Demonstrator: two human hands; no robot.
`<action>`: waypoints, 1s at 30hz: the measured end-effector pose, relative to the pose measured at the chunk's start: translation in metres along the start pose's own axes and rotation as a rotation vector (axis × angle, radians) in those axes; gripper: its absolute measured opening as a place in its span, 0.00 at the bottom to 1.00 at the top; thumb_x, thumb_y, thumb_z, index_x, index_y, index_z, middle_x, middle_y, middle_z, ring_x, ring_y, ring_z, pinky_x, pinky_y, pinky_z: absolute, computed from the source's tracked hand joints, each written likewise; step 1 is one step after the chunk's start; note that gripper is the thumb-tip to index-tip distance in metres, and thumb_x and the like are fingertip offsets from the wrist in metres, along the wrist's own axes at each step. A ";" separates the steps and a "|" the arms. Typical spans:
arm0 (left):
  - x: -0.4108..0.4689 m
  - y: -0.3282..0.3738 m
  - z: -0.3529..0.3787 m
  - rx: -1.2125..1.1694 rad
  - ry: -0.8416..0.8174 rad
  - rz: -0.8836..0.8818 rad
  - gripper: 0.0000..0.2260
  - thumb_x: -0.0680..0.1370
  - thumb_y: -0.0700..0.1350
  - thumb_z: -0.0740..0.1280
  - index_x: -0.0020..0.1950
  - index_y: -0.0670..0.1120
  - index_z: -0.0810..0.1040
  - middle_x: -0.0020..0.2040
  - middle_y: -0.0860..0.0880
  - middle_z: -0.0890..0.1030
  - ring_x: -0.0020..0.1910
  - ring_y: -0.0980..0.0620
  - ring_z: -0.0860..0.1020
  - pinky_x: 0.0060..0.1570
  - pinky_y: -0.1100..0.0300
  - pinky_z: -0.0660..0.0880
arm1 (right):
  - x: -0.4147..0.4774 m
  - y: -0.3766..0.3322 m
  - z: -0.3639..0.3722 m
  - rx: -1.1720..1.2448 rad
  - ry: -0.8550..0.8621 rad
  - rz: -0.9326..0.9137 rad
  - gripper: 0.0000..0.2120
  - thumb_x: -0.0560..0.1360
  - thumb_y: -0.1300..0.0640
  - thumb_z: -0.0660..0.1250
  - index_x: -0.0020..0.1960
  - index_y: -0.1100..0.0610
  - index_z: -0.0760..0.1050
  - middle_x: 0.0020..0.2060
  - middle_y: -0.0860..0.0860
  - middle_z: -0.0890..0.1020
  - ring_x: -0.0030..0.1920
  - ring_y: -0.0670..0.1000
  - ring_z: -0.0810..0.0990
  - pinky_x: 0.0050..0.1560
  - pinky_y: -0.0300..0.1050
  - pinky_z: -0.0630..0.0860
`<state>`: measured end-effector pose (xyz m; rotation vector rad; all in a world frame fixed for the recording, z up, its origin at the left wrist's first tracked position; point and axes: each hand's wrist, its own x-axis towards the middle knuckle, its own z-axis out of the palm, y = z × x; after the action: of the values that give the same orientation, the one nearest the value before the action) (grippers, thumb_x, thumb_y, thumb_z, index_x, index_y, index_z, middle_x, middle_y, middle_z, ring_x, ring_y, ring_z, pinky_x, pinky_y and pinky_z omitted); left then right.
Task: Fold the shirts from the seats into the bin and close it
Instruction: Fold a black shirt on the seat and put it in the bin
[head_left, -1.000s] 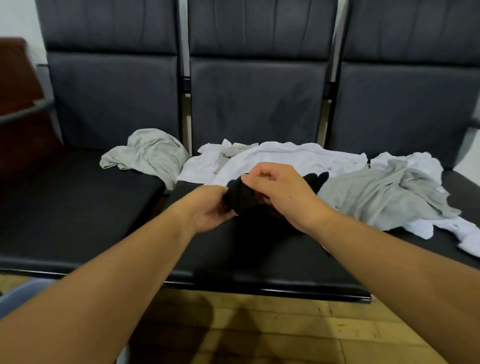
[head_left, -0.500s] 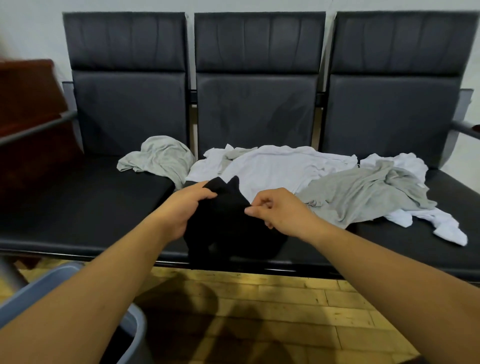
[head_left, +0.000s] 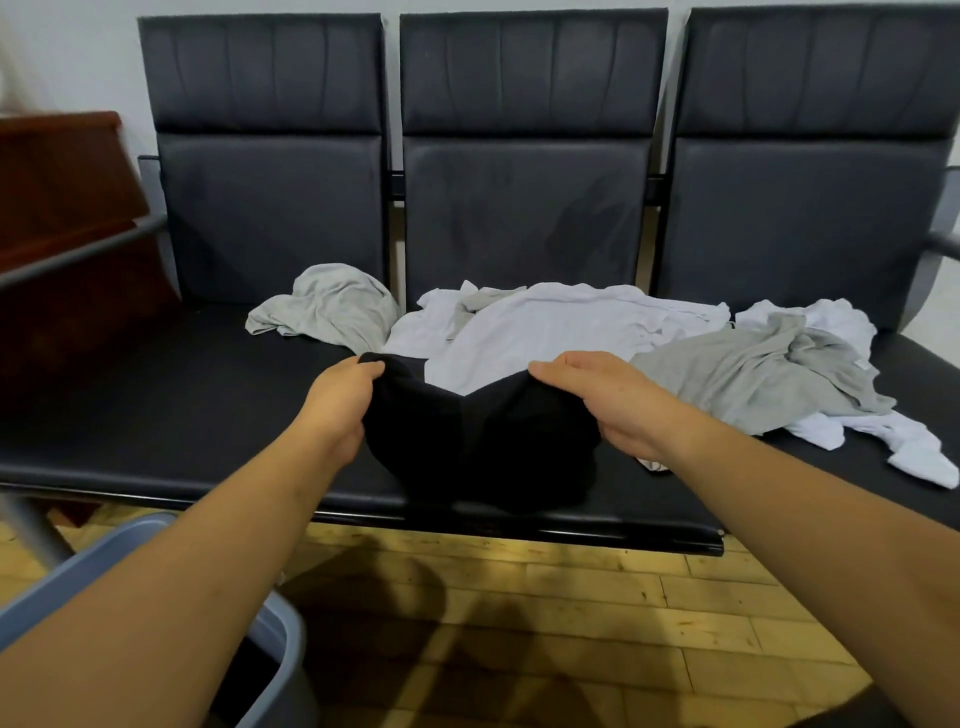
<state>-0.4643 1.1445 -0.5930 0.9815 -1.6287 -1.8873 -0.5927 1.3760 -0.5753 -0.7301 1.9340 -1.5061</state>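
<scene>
A black shirt (head_left: 483, 441) hangs over the front of the middle seat, stretched between both hands. My left hand (head_left: 340, 405) grips its left upper edge and my right hand (head_left: 608, 400) grips its right upper edge. Behind it a white shirt (head_left: 561, 327) lies spread on the middle seat. A crumpled grey shirt (head_left: 332, 306) sits on the left seat, and another grey shirt (head_left: 753, 374) lies over a white one (head_left: 914, 452) on the right seat. The grey bin (head_left: 275, 639) stands at the lower left, partly hidden by my left forearm.
Three joined black seats (head_left: 156, 395) with tall backrests stand against a pale wall. A dark red wooden cabinet (head_left: 57, 208) stands at the left, with a grey armrest bar (head_left: 78, 254) in front of it. The floor is light wooden planks (head_left: 623, 597).
My hands have moved apart, spreading the black shirt from a bunched lump into a wider hanging piece. The camera has pulled back, bringing the bin into view.
</scene>
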 end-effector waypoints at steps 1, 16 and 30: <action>0.000 0.001 -0.001 0.028 0.001 0.016 0.06 0.82 0.41 0.63 0.54 0.45 0.79 0.56 0.44 0.83 0.57 0.44 0.81 0.64 0.47 0.76 | -0.002 0.000 -0.001 -0.059 -0.040 0.062 0.17 0.76 0.47 0.72 0.50 0.62 0.78 0.45 0.53 0.86 0.48 0.53 0.85 0.51 0.44 0.80; -0.035 -0.003 0.036 0.538 -0.517 0.376 0.14 0.77 0.53 0.72 0.47 0.41 0.82 0.38 0.50 0.80 0.40 0.52 0.78 0.47 0.54 0.72 | -0.003 -0.007 0.011 0.036 -0.075 -0.126 0.05 0.74 0.60 0.73 0.48 0.56 0.78 0.42 0.51 0.84 0.46 0.51 0.84 0.47 0.44 0.78; -0.044 0.013 0.033 0.247 -0.486 0.463 0.09 0.83 0.43 0.63 0.58 0.44 0.81 0.55 0.43 0.84 0.59 0.42 0.81 0.66 0.44 0.75 | -0.012 -0.022 0.016 0.229 -0.230 0.010 0.18 0.72 0.59 0.74 0.61 0.60 0.77 0.54 0.59 0.84 0.54 0.57 0.85 0.58 0.50 0.80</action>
<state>-0.4628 1.1961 -0.5687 0.1820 -2.1757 -1.7006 -0.5712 1.3693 -0.5554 -0.7533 1.5642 -1.5333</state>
